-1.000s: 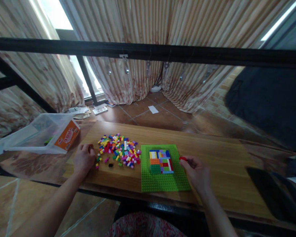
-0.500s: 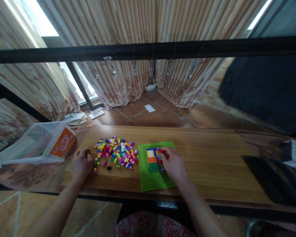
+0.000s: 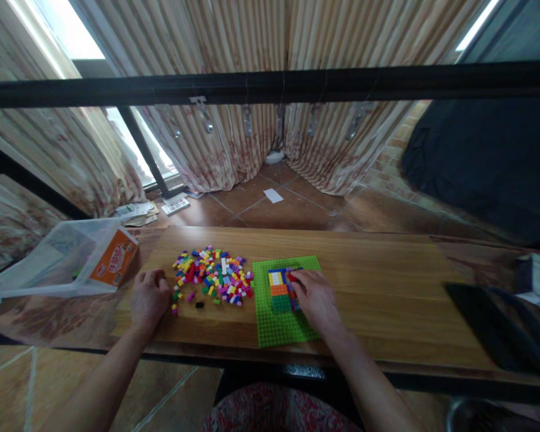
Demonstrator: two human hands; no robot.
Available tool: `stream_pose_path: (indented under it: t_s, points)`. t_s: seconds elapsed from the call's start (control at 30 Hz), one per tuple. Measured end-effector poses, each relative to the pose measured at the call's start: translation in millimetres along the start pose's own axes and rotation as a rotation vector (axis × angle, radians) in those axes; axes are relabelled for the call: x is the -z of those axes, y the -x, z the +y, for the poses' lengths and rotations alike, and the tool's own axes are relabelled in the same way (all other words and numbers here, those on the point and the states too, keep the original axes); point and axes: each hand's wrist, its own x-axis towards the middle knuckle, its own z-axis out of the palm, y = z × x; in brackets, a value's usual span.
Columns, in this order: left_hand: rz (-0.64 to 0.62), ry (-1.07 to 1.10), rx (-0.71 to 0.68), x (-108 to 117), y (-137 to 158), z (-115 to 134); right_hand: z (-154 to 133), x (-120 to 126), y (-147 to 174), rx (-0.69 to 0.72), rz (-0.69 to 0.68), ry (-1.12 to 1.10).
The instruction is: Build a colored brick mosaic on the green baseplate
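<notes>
My right hand [image 3: 317, 297] is over the green baseplate [image 3: 270, 333], thumb and fingers pinched on a small red brick [image 3: 291, 276] at the built block's upper right. That block of toy bricks [image 3: 279, 290] has white, yellow, orange, green and blue parts on its left; my fingers cover some of its right side. My left hand [image 3: 150, 297] rests on the table with curled fingers, left of a loose pile of coloured bricks [image 3: 213, 276]. Whatever it may hold is hidden. A black brick [image 3: 200, 305] lies apart, below the pile.
The wooden table [image 3: 382, 288] has a clear plastic bin [image 3: 72, 282] with an orange label at its left. A black flat item [image 3: 481, 324] lies at the right end. Behind runs a dark metal bar [image 3: 261, 88] with clips, before curtains. Papers [image 3: 137, 211] lie beyond the table's left.
My right hand has lowered slightly with the red brick, its fingers now closer to the block. The left hand keeps its place. The view has shifted slightly.
</notes>
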Motion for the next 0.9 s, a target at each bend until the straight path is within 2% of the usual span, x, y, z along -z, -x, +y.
stream_pose_path:
  t_s: [0.43,0.6,0.9]
  points:
    - [-0.002,-0.01,-0.008,-1.9,-1.7,-3.0,-0.2,-16.9,-3.0,-0.052,0.106,-0.043]
    - [0.015,-0.011,-0.021,-2.1,-0.8,-2.8,3.1,-17.5,-3.2,-0.008,0.112,-0.029]
    - [0.015,0.013,-0.003,-2.5,0.4,-1.1,3.4,-10.1,-7.2,0.109,0.038,0.079]
